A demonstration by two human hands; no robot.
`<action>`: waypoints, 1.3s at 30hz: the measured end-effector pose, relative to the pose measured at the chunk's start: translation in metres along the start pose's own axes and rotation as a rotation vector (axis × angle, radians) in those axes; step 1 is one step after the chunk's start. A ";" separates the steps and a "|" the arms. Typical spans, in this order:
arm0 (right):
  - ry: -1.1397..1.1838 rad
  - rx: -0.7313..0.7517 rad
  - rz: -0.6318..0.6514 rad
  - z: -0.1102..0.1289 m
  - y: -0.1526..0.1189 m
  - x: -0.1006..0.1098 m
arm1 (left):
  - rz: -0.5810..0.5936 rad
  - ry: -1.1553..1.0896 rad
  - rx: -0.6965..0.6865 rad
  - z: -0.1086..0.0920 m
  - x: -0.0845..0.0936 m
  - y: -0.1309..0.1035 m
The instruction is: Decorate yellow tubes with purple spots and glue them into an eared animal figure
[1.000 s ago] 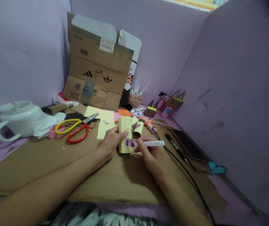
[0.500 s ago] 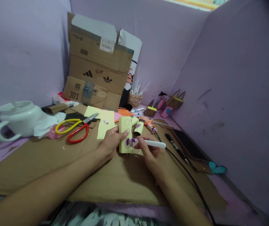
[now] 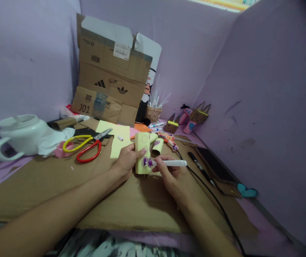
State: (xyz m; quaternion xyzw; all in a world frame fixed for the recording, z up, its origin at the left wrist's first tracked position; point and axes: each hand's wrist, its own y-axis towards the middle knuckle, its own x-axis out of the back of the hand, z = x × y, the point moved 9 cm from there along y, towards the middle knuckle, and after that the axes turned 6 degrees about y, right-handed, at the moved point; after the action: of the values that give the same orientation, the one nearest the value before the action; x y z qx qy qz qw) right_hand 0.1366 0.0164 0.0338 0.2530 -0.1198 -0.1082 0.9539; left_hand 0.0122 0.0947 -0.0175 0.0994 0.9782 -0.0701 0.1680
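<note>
Marker (image 3: pixel 169 163) between right hand (image 3: pixel 172 178) fingers touches yellow tube (image 3: pixel 143 153), held by left hand (image 3: pixel 126 160).

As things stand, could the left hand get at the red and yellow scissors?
Probably yes, but not freely: the left hand is holding the yellow paper tube that the marker is colouring. The scissors lie just to its left on bare cardboard, nothing between.

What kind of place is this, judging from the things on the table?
Probably a home craft corner: scissors, a pen cup and cardboard boxes surround a yellow paper tube being coloured with a purple marker.
</note>
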 end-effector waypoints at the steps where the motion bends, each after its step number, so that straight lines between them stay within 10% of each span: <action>1: -0.006 -0.004 -0.002 0.000 0.000 0.000 | 0.002 0.000 0.000 0.000 0.000 0.000; 39: 0.010 -0.025 -0.054 0.000 -0.001 0.006 | 0.004 0.011 0.011 -0.001 -0.001 -0.001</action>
State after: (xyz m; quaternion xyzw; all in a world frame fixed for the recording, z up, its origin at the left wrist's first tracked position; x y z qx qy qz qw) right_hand 0.1421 0.0145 0.0344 0.2445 -0.1068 -0.1340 0.9544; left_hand 0.0126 0.0934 -0.0159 0.1028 0.9786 -0.0745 0.1621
